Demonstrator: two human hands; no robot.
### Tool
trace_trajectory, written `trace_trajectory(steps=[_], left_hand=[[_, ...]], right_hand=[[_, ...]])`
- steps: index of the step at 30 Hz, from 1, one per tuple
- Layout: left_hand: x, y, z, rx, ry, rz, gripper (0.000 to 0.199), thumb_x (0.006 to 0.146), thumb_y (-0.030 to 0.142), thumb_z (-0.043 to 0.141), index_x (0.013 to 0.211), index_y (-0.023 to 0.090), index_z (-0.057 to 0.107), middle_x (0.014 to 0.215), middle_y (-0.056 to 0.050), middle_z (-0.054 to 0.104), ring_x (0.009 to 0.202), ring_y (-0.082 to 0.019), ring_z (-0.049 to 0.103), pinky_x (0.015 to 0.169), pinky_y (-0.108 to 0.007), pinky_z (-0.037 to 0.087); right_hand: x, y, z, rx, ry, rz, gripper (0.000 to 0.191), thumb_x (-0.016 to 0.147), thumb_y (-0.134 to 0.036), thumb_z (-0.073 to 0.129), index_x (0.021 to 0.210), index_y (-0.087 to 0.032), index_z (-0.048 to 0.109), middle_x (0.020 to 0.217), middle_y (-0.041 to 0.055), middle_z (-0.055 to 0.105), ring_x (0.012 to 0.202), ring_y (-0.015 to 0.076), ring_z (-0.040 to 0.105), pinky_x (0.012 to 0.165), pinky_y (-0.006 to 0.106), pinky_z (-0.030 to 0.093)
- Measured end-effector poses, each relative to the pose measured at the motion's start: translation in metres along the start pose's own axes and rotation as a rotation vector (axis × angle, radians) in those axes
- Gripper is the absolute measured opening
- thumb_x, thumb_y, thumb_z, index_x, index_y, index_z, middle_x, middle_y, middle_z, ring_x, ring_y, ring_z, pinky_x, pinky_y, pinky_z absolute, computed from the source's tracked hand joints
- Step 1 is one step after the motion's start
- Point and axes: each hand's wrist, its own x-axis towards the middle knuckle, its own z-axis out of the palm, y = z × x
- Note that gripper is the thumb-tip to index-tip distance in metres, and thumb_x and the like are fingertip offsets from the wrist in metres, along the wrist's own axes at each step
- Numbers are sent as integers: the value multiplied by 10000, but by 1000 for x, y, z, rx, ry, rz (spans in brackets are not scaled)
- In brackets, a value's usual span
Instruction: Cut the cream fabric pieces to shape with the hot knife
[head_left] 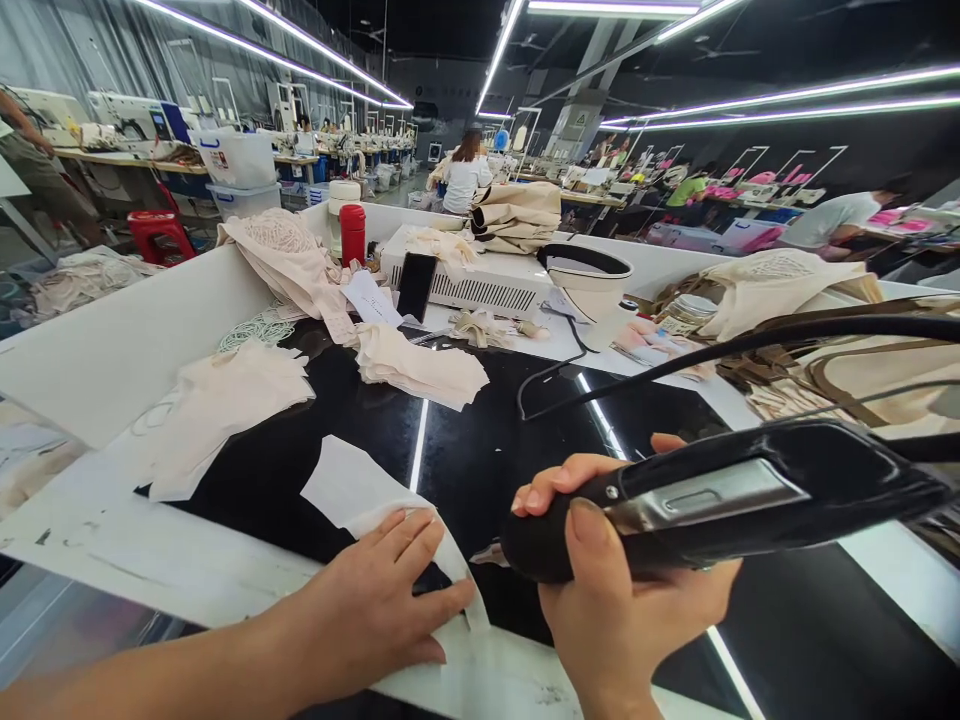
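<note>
My right hand (600,580) is wrapped around a black corded hand tool (697,500) with a silver metal plate on its side. The tool's rounded end points left, and a small pointed tip shows just past it, partly hidden. My left hand (375,590) lies spread on a curved white fabric piece (352,485), pressing it against the glossy black tabletop (465,460) near the front edge. Beyond it sits a stack of cream fabric pieces (420,365). Another pile of cream pieces (232,400) is at the left.
A white machine box (465,285), a phone (416,287) and a red bottle (352,235) stand at the back. The tool's black cord (675,358) arcs over the right side. Brown-trimmed fabric pieces (862,375) are heaped there. People sit at sewing machines beyond.
</note>
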Motion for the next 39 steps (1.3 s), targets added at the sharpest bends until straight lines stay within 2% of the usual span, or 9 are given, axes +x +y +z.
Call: trace_trajectory(steps=[9, 16, 20, 24, 28, 30, 39], left_hand=[[-7, -5, 1, -15, -43, 26, 733, 774, 507, 877, 1358, 203, 556, 1339, -281, 586, 1303, -418, 591, 1042, -616, 532], [-9, -6, 2, -25, -59, 24, 735, 793, 512, 858, 1386, 212, 544, 1372, -270, 564, 1320, -421, 573, 1063, -632, 509], [-8, -6, 1, -18, -56, 28, 739, 791, 527, 853, 1381, 206, 545, 1363, -276, 572, 1314, -417, 578, 1049, -621, 525], [-7, -5, 2, -3, -54, 26, 782, 751, 526, 885, 1378, 206, 543, 1357, -273, 578, 1304, -416, 586, 1044, -615, 531], [-5, -5, 6, -11, -13, 29, 806, 721, 533, 905, 1366, 206, 550, 1338, -269, 591, 1294, -409, 595, 1051, -608, 526], [-4, -5, 7, -11, 3, 25, 809, 716, 543, 904, 1364, 211, 553, 1327, -269, 598, 1297, -403, 593, 1045, -599, 532], [-6, -4, 9, -2, 4, 16, 779, 784, 569, 849, 1411, 233, 533, 1373, -240, 591, 1329, -392, 566, 1071, -574, 516]], right_hand=[[-7, 2, 6, 36, -51, -5, 489, 849, -169, 779, 1263, -283, 545, 818, -34, 685, 578, 135, 635, 528, 285, 563], [-10, 7, 5, 3, -101, -27, 345, 849, -59, 708, 1074, -272, 555, 853, -43, 683, 593, 118, 648, 553, 268, 576], [-7, 7, 8, 25, -88, -30, 349, 849, -59, 691, 1086, -270, 546, 848, -48, 682, 583, 109, 643, 533, 252, 569], [-4, 9, 12, 57, -60, -9, 441, 835, -96, 717, 1189, -272, 522, 823, -56, 674, 559, 115, 636, 531, 278, 575], [-3, 13, 12, 45, -82, -14, 384, 831, -80, 719, 1105, -275, 535, 829, -62, 683, 566, 112, 646, 543, 277, 581], [-2, 14, 12, 40, -99, -12, 386, 844, -69, 704, 1121, -284, 542, 842, -63, 687, 576, 110, 653, 549, 271, 580], [5, 18, 16, 69, -77, 14, 449, 845, -111, 726, 1211, -291, 536, 826, -68, 684, 559, 115, 642, 534, 281, 568]])
